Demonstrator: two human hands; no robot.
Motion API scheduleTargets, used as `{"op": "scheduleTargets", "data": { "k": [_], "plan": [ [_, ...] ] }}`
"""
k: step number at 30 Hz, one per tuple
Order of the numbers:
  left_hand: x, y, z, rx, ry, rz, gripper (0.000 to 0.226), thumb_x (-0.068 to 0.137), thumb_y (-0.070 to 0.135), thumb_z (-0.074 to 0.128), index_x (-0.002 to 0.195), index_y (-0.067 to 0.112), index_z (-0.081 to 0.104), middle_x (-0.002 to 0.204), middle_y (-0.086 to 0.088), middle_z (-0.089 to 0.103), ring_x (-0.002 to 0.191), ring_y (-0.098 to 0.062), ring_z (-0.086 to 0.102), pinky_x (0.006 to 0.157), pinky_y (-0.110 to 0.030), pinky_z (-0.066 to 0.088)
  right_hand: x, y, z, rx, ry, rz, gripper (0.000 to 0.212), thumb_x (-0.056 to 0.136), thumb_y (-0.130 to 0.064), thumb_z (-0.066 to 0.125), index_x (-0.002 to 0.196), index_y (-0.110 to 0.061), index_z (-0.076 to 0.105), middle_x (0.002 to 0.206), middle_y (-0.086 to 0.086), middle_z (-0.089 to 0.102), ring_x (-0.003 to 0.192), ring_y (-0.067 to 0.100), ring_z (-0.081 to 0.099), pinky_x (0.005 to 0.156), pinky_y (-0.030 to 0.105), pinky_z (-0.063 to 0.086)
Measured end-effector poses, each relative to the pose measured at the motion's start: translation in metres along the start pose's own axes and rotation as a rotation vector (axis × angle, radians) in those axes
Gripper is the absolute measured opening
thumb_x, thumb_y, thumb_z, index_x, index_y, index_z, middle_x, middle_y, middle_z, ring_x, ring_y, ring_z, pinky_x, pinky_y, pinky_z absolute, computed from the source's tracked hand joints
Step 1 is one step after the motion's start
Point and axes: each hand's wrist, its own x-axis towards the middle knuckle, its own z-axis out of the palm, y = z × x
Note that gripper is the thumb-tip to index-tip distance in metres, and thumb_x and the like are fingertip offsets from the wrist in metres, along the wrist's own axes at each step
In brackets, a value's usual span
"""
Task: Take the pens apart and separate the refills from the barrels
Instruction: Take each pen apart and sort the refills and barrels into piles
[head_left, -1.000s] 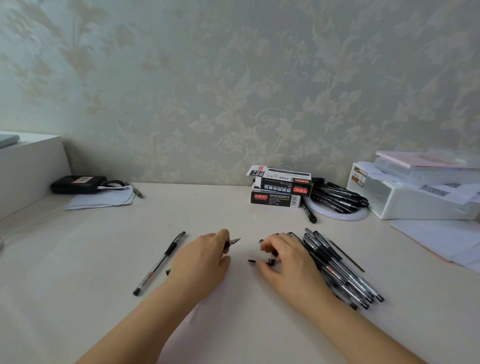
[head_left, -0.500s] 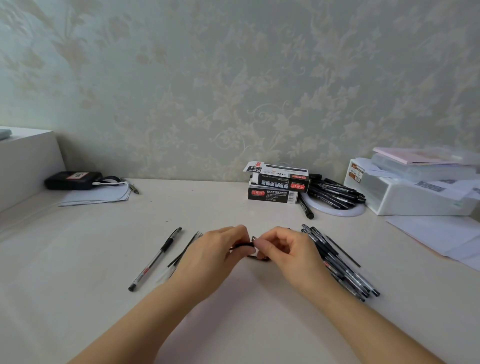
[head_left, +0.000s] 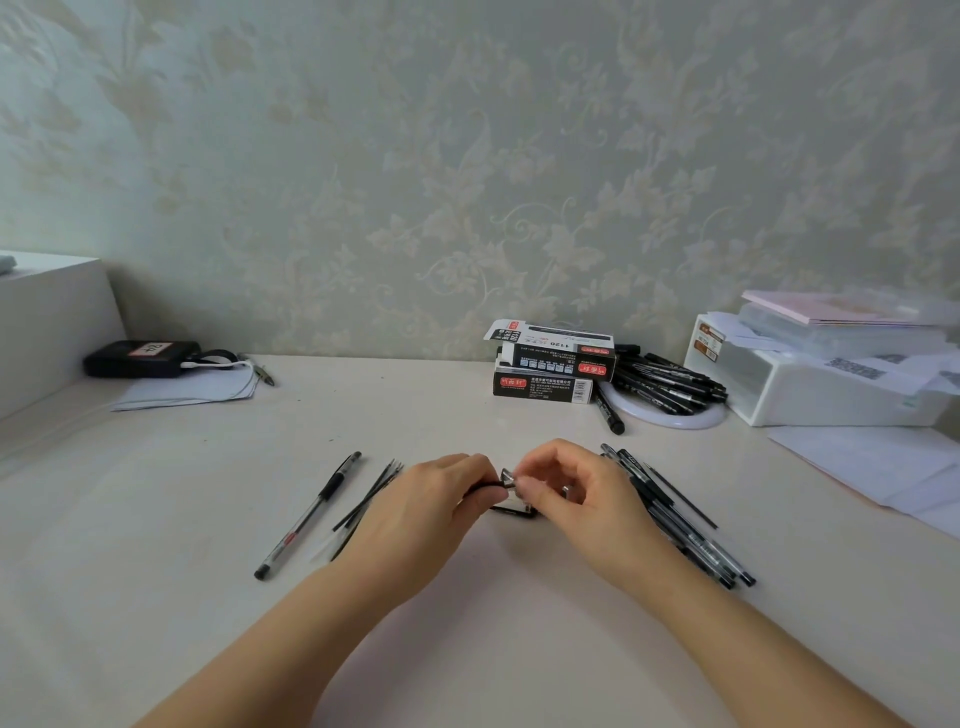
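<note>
My left hand (head_left: 436, 506) and my right hand (head_left: 576, 493) meet at the table's middle, both pinching one black pen (head_left: 506, 480); the left grips its dark grip end, the right pinches its silver tip. Most of that pen is hidden by the fingers. A small black part (head_left: 514, 510) lies on the table under them. A pile of several black pens (head_left: 680, 525) lies just right of my right hand. Left of my left hand lie a whole pen (head_left: 309, 514) and thin black refills (head_left: 369, 496) beside a clear barrel.
Two stacked pen boxes (head_left: 550, 364) stand at the back, with more black pens (head_left: 665, 384) on a white ring beside them. A white storage box (head_left: 810, 384) and papers (head_left: 872, 467) fill the right. A black device (head_left: 140, 358) on paper sits back left.
My hands came together from apart and rose slightly; the right hand left the loose black part on the table and now pinches the tip of the pen that the left hand holds.
</note>
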Motion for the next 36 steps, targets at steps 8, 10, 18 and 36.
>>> {"op": "scheduleTargets", "data": {
  "k": [8,10,18,36],
  "plan": [
    [-0.001,0.004,0.0,0.001,0.009,0.017,0.018,0.098,0.039,0.048,0.094,0.027,0.061,0.082,0.015,0.056,0.069,-0.003,0.05,0.061,-0.023,0.04,-0.002,-0.002,0.001,0.008,-0.004,0.031,0.012,0.092,-0.033,0.066,0.083,-0.026,0.07,0.079,-0.007,0.072,0.075,0.009,0.065,0.075,0.03,0.053],
    [-0.001,0.005,0.0,0.001,-0.001,0.01,0.016,0.098,0.038,0.048,0.097,0.027,0.06,0.081,0.017,0.054,0.068,-0.002,0.049,0.062,-0.024,0.04,-0.002,-0.003,0.0,0.028,-0.013,0.031,0.007,0.09,-0.026,0.069,0.083,-0.025,0.071,0.079,-0.008,0.072,0.072,0.007,0.063,0.072,0.03,0.05],
    [-0.002,0.008,0.0,-0.107,-0.039,0.044,0.011,0.1,0.031,0.041,0.105,0.034,0.051,0.069,0.003,0.054,0.06,-0.013,0.045,0.058,-0.029,0.038,0.001,-0.004,-0.003,0.17,-0.01,0.042,0.012,0.086,-0.009,0.072,0.088,-0.022,0.072,0.08,-0.004,0.073,0.076,0.011,0.067,0.073,0.025,0.053],
    [0.0,-0.004,0.004,-0.077,-0.015,-0.073,0.024,0.1,0.025,0.041,0.115,0.041,0.051,0.072,0.012,0.057,0.06,0.003,0.049,0.056,-0.012,0.035,-0.007,-0.01,-0.008,-0.402,-0.209,-0.113,0.014,0.082,-0.009,0.068,0.087,-0.019,0.077,0.084,0.0,0.068,0.074,0.008,0.057,0.07,0.013,0.043]
  ]
}}
